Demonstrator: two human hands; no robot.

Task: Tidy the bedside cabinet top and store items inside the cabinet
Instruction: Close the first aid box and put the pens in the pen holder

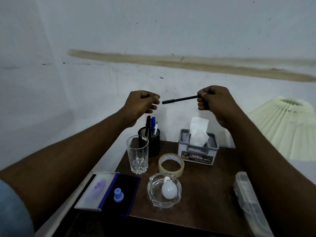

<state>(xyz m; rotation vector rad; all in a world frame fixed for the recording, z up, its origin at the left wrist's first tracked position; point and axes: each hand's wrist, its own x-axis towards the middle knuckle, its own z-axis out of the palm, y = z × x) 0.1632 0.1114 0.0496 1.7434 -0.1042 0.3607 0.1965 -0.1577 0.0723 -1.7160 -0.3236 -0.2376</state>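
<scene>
Spreading out below both raised hands is the dark brown cabinet top (205, 194), pushed against a scuffed white wall (153, 31) that carries a long tan stain (188, 63) running above the knuckles. Under the left hand (142, 105) stands a black mesh pen holder (153, 142) with several pens in it, and a clear drinking glass (137, 154) stands upright just in front of it, touching or nearly so. Beneath the right hand (213, 100) sits a grey tissue box (196, 154) with a tissue sticking up. Between the two forearms lie a roll of tape (171, 164) and, nearer the person, a glass ashtray (152, 194) holding a white bulb (169, 189). Below the left forearm an open ink pad case (95, 190) lies with a small blue stopper (118, 195) standing on its dark pad. Partly under the right forearm lies a plastic-wrapped remote (248, 197), and outside that arm a pleated cream lampshade (282, 127) shows. Both arms reach forward, the hands held level well above the cabinet. The right hand pinches one end of a black pen (179, 99), which points across toward the left hand and slopes slightly down. The left hand's fingers are curled with thumb against forefinger, just beside the pen's free tip; whether they hold anything cannot be told.
</scene>
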